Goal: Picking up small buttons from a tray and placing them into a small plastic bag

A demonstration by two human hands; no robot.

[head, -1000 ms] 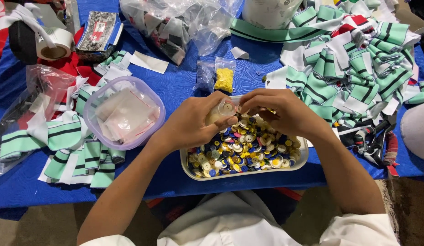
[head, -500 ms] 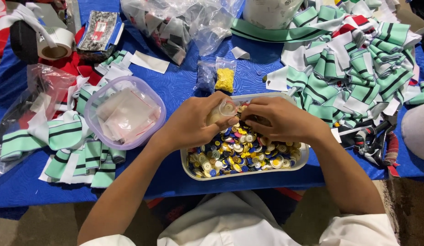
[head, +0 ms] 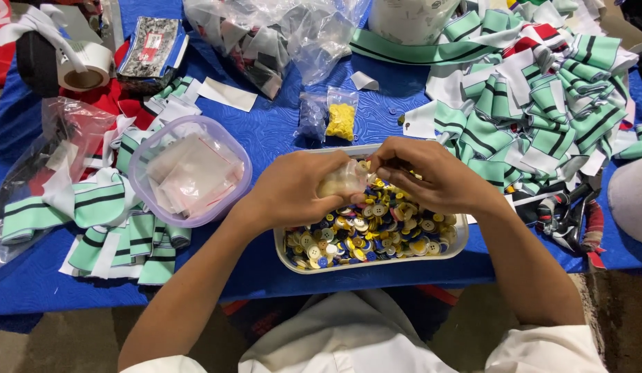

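Over the white rectangular tray of mixed coloured buttons (head: 459, 242) on the blue worktop (head: 279, 131), the left hand (head: 300, 190) closes around a small clear plastic bag (head: 343, 181); the right hand (head: 431, 176) pinches its mouth, perhaps holding a button.

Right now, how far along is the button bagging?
Done: one small bag of yellow pieces lies filled on the blue cloth. In hand: left hand holds a small clear bag, right hand at its mouth. Left: the tray is heaped with mixed buttons.
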